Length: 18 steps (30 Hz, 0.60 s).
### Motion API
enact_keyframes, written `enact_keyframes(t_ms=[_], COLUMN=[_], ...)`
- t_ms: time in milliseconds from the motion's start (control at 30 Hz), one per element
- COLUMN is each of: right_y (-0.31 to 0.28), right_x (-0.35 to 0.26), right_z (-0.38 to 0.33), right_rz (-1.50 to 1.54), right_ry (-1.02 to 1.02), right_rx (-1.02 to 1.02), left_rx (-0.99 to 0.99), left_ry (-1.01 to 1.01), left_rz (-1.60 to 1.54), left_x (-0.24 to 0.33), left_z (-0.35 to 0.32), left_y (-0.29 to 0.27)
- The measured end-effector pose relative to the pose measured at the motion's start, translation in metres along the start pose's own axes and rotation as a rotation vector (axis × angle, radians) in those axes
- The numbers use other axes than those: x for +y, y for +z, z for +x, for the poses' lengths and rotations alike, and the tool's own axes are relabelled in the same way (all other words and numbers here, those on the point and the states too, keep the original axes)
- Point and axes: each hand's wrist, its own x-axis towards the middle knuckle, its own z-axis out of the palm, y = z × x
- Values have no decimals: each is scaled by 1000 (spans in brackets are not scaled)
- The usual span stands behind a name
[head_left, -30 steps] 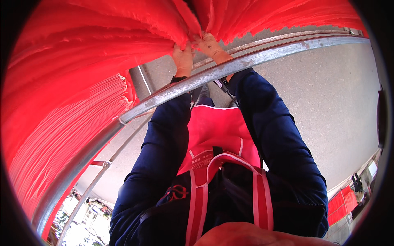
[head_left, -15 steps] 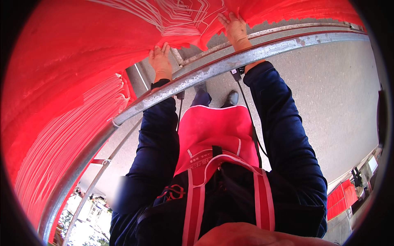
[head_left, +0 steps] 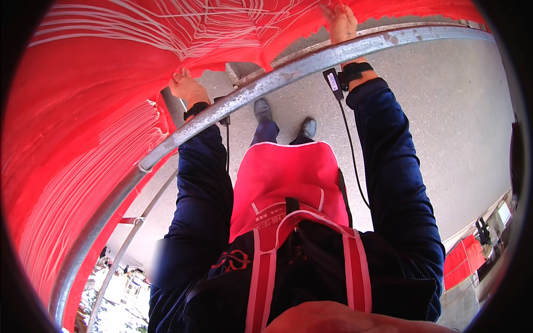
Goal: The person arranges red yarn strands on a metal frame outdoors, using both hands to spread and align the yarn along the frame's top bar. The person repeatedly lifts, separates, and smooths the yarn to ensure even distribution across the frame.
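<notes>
A large sheet of red cloth (head_left: 105, 72) spreads across the top and left of the view, its near edge ragged. White cords (head_left: 219, 28) lie in bunched, zigzag lines on its upper part. My left hand (head_left: 189, 90) pinches the cloth's near edge left of centre, beyond the metal pipe. Farther off and to the right, my right hand (head_left: 342, 25) grips the same edge with bent fingers. Between them the edge sags in a scalloped line. Both arms reach past the pipe, and each wrist wears a black strap with a cabled device.
A curved grey metal pipe (head_left: 288, 73) crosses in front of me below my hands and bends down at the left. More corded red cloth (head_left: 94, 188) hangs at the left beside a thinner pole (head_left: 130, 238). Grey concrete floor (head_left: 444, 127) lies beneath, and red cloth (head_left: 465, 261) hangs at lower right.
My hands have moved apart: the left one leftward and slightly nearer, the right one rightward and farther off. The cloth edge between them is spread wider, and the cords have fanned out.
</notes>
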Motion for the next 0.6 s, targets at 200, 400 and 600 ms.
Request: enact_keyframes(t_ms=[200, 400, 600], right_y=[-25, -33, -35], right_x=[-19, -47, -70], right_z=[32, 44, 59], right_rz=[-356, -516, 10], right_ry=[2, -55, 19], right_rx=[3, 53, 94], left_rx=[124, 126, 170], left_ry=[36, 99, 113], left_rz=[36, 6, 65], left_x=[3, 3, 7], left_z=[9, 11, 10], left_y=[-4, -9, -10])
